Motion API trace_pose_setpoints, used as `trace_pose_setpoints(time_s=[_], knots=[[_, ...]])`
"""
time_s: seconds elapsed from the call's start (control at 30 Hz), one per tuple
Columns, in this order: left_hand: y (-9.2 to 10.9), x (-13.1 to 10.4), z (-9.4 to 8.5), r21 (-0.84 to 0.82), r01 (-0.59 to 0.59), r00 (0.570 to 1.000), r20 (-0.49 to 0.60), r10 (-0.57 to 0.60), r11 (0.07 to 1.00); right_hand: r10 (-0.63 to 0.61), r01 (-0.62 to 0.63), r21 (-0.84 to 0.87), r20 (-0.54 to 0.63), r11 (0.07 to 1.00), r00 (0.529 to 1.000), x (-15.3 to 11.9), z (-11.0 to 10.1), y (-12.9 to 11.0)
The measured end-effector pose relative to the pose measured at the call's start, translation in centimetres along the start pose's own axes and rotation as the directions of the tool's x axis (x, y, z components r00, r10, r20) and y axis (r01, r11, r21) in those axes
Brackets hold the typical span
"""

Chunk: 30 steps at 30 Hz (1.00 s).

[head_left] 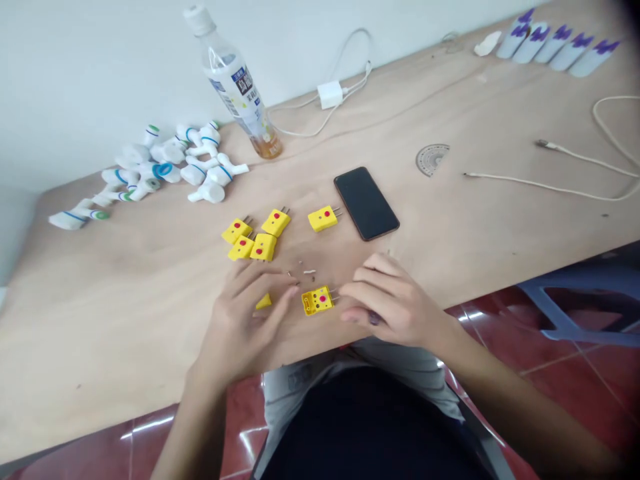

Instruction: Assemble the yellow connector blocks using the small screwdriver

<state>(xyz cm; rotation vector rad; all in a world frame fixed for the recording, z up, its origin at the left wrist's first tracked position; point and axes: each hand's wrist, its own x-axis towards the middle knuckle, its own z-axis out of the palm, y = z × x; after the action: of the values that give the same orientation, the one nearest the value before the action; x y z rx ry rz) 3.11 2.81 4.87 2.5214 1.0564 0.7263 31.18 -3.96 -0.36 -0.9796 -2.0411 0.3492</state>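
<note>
An opened yellow two-pin plug lies near the table's front edge between my hands, its inside facing up and its pins pointing right. My left hand is to its left with fingers apart, over a loose yellow piece that it partly covers. The left thumb and index finger reach toward tiny metal parts lying behind the opened plug. Just right of the pins, my right hand is curled closed around a dark purple object, mostly hidden by the fingers.
Several closed yellow plugs sit behind my left hand, and another yellow plug lies beside a phone. Farther back are a bottle, white jointed parts, a charger, a protractor, a cable and purple-topped containers.
</note>
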Motion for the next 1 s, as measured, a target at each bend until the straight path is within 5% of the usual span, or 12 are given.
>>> trace_pose_setpoints(time_s=[0.1, 0.17, 0.23, 0.33, 0.77, 1.0], knots=[[2.4, -2.5, 1.7, 0.006, 0.052, 0.996, -0.079, -0.052, 0.999, 0.295, -0.194, 0.435, -0.177, 0.879, 0.939, 0.9, -0.6, -0.4], [3.5, -3.6, 3.2, -0.012, 0.069, 0.989, -0.134, -0.069, 0.998, 0.482, -0.274, 0.666, -0.146, 0.694, 0.864, 2.4, -0.8, -0.7], [4.2, -4.2, 4.5, -0.038, 0.105, 0.979, -0.173, -0.110, 0.994, 0.542, -0.276, 0.826, -0.042, 0.491, 0.839, 4.2, -0.7, -1.0], [4.4, -4.6, 5.9, -0.061, 0.107, 0.972, -0.205, -0.118, 0.992, 0.537, -0.282, 0.893, 0.054, 0.352, 0.842, 6.7, 0.0, -1.5], [3.9, -5.2, 6.9, -0.132, 0.094, 0.977, -0.178, -0.117, 0.987, 0.498, -0.292, 0.940, 0.170, 0.177, 0.850, 7.6, 3.0, -2.0], [3.7, -5.3, 7.0, -0.145, 0.081, 0.979, -0.176, -0.106, 0.986, 0.486, -0.304, 0.913, 0.143, 0.270, 0.862, 7.4, 3.0, -2.5]])
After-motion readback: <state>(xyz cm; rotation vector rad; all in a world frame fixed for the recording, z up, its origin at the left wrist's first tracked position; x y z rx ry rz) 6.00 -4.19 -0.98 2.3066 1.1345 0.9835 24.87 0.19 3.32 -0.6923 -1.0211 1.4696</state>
